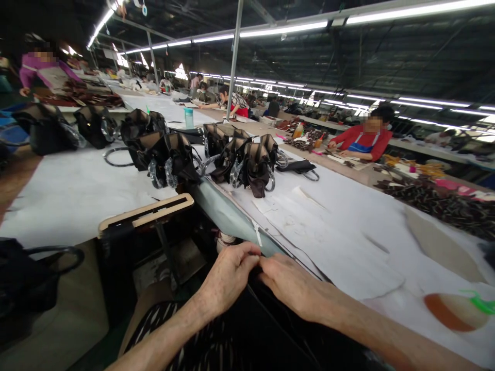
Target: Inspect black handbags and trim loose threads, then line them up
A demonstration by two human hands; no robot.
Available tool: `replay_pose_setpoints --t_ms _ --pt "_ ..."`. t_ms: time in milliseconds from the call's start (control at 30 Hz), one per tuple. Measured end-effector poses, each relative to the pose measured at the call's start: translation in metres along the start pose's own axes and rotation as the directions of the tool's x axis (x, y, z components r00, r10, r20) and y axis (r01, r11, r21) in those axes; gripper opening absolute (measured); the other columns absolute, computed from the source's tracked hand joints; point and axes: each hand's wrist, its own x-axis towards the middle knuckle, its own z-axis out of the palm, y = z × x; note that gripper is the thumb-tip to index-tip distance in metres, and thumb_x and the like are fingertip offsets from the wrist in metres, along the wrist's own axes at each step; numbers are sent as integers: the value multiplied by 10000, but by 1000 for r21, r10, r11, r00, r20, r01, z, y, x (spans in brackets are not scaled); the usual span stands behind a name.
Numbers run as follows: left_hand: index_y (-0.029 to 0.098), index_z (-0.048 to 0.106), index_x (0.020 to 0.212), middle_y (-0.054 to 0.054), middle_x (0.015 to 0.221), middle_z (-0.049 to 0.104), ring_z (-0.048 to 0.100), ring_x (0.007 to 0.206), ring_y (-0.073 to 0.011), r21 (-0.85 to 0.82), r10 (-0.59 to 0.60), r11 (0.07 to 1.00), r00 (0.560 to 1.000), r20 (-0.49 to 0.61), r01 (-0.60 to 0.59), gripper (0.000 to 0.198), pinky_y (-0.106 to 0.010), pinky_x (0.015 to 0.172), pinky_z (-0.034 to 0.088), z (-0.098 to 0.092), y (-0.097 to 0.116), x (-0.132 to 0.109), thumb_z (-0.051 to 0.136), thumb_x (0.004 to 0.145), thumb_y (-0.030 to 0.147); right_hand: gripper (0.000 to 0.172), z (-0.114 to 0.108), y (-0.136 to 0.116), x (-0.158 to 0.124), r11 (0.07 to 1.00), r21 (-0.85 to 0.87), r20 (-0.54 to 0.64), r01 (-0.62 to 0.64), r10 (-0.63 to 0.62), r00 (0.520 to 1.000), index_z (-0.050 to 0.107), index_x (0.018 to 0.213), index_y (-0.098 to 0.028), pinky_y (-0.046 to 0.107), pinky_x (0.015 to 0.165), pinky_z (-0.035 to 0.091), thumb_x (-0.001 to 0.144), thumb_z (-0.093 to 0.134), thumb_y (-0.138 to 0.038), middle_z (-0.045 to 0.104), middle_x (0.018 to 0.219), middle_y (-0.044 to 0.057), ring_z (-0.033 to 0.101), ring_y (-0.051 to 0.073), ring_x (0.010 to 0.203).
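My left hand (228, 275) and my right hand (290, 283) meet low in the middle of the view, fingertips pressed together over a black piece (255, 319) that lies in my lap. Both hands are closed in a pinch on something small where they touch; what it is I cannot make out. They sit at the near edge of the white-covered table (328, 226). A thin white strip (257, 234) lies just above my left fingers.
Several dark handbags (240, 159) stand on the table further back, more on the left (93, 126). A teal bottle (188, 117) stands behind them. A wooden frame (147, 211) sits left of my hands. A person in red (365, 141) works at the right bench, another (46, 72) far left.
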Motion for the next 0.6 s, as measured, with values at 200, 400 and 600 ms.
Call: replay_pose_setpoints --t_ms 200,400,600 --pt "218 449 1204 -71 1191 549 506 1091 -219 68 56 997 970 -238 -40 406 -348 950 384 3 -1 -32 483 827 365 260 -20 26 7 946 190 -60 -262 277 959 575 738 -173 209 558 361 847 354 -258 626 744 31 583 146 695" --pt "148 183 1393 -152 1406 305 292 1275 -327 190 58 981 981 -187 -22 947 -447 1029 306 38 -26 -67 660 643 476 257 -31 34 30 907 103 -132 -409 420 898 588 745 -130 255 551 349 828 379 -255 617 793 113 583 205 710" --pt "144 263 1370 -127 1324 430 392 1210 -284 257 -132 946 959 -249 197 771 -415 1006 323 39 -37 -47 593 684 268 213 -17 24 39 920 47 -110 -390 392 913 595 776 -126 264 599 350 832 428 -246 609 841 134 571 214 789"
